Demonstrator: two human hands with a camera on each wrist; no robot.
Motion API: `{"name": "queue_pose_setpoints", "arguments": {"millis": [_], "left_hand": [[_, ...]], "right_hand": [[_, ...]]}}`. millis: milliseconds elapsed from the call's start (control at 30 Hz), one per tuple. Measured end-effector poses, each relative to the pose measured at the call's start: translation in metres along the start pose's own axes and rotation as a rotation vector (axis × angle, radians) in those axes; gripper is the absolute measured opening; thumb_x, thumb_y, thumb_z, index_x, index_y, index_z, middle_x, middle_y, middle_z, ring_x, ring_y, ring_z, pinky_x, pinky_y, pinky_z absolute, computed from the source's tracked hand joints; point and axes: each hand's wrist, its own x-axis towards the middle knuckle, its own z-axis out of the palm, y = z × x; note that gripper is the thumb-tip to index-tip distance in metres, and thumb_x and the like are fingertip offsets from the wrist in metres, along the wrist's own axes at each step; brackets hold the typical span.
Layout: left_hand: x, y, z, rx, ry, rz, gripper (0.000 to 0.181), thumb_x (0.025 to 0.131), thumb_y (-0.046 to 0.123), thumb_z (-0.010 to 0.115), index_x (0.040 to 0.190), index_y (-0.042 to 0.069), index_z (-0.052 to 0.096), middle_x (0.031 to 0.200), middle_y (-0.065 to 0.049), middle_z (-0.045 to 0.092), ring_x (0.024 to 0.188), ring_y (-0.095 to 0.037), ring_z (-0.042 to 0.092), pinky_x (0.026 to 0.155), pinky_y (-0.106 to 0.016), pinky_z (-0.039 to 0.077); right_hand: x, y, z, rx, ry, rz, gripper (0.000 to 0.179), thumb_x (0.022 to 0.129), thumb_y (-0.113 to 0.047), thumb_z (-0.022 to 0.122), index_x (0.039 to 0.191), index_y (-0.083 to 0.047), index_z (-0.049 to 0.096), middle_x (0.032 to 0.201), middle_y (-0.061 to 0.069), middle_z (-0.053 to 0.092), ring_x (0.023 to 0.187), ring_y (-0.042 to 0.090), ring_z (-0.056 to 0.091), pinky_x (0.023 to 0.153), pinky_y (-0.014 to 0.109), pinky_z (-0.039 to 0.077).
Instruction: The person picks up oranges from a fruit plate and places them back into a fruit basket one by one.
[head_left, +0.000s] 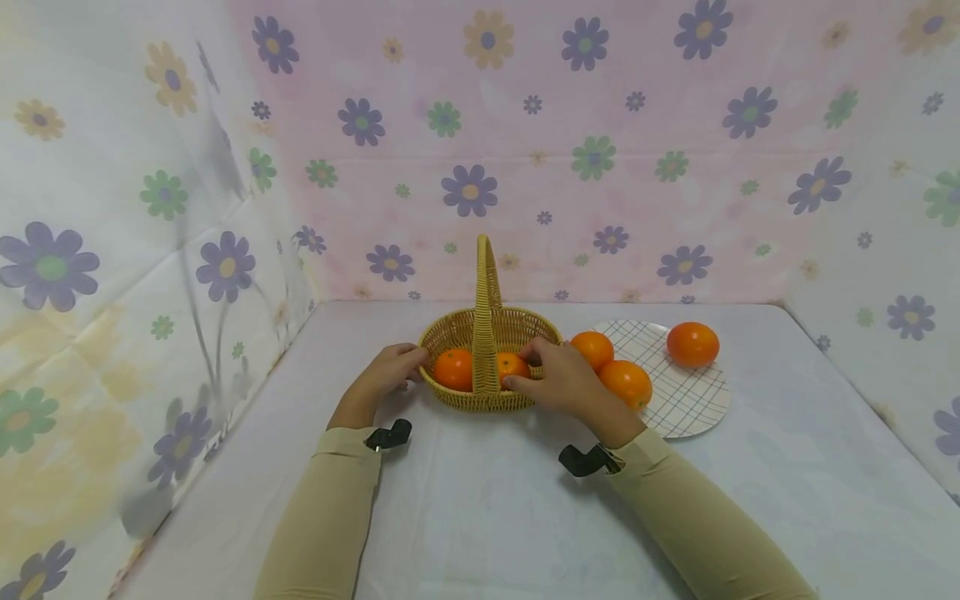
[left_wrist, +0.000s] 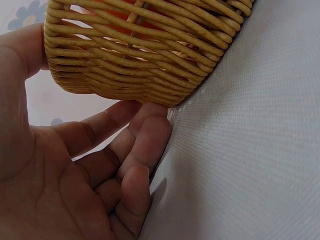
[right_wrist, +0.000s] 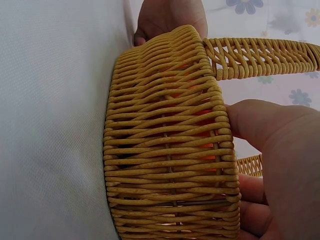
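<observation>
A yellow-brown wicker basket [head_left: 486, 402] with a tall arched handle stands on the white cloth. One orange [head_left: 453, 369] lies in it left of the handle. My left hand [head_left: 386, 372] holds the basket's left end, thumb at the rim and the other fingers [left_wrist: 150, 132] against the outside near its base. Reaching over the right rim, my right hand [head_left: 566, 379] has its thumb and fingers around a second orange [head_left: 512, 365] inside the basket. In the right wrist view, the basket wall [right_wrist: 170, 145] hides most of that fruit and the fingertips.
Right of the basket lies a round white plate [head_left: 678, 408] with a grid pattern. Two oranges [head_left: 626, 383] sit at its left side, partly behind my right hand, and another orange [head_left: 692, 344] is at its right. Flower-printed cloth walls [head_left: 540, 167] enclose the back and sides.
</observation>
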Motion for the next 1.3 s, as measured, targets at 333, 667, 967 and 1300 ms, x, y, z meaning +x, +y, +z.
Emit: {"name": "queue_pose_setpoints", "arguments": {"millis": [333, 667, 967, 1300], "left_hand": [[-0.0001, -0.0014, -0.0004, 0.005, 0.004, 0.029, 0.055, 0.095, 0.044, 0.053, 0.136, 0.008, 0.061, 0.114, -0.009, 0.068, 0.104, -0.023, 0.062, 0.082, -0.03, 0.048], [-0.0002, -0.0003, 0.0007, 0.001, 0.015, 0.015, 0.056, 0.093, 0.045, 0.052, 0.135, 0.009, 0.061, 0.115, -0.009, 0.069, 0.105, -0.023, 0.063, 0.082, -0.03, 0.048], [0.0, -0.001, 0.0005, -0.005, 0.019, 0.015, 0.052, 0.094, 0.045, 0.053, 0.131, 0.01, 0.063, 0.113, -0.008, 0.069, 0.104, -0.022, 0.063, 0.08, -0.029, 0.048], [0.0001, 0.0003, 0.0004, -0.008, 0.017, 0.011, 0.053, 0.093, 0.045, 0.052, 0.131, 0.01, 0.063, 0.111, -0.008, 0.068, 0.103, -0.022, 0.062, 0.08, -0.03, 0.048]], "right_hand": [[-0.0021, -0.0018, -0.0001, -0.013, 0.008, -0.017, 0.047, 0.088, -0.056, 0.075, 0.115, -0.019, 0.064, 0.116, 0.001, 0.074, 0.118, 0.028, 0.062, 0.103, 0.047, 0.05], [-0.0012, -0.0008, 0.0003, -0.007, 0.013, -0.024, 0.048, 0.088, -0.056, 0.075, 0.117, -0.019, 0.065, 0.115, 0.001, 0.074, 0.116, 0.027, 0.063, 0.101, 0.048, 0.051], [0.0009, 0.0011, 0.0008, 0.025, 0.006, -0.039, 0.049, 0.089, -0.052, 0.075, 0.121, -0.016, 0.066, 0.096, -0.002, 0.066, 0.072, 0.018, 0.052, 0.061, 0.032, 0.045], [0.0003, 0.0003, -0.0034, 0.054, 0.032, -0.043, 0.048, 0.093, -0.045, 0.073, 0.128, -0.013, 0.062, 0.13, 0.003, 0.064, 0.116, 0.022, 0.06, 0.104, 0.045, 0.051]]}}
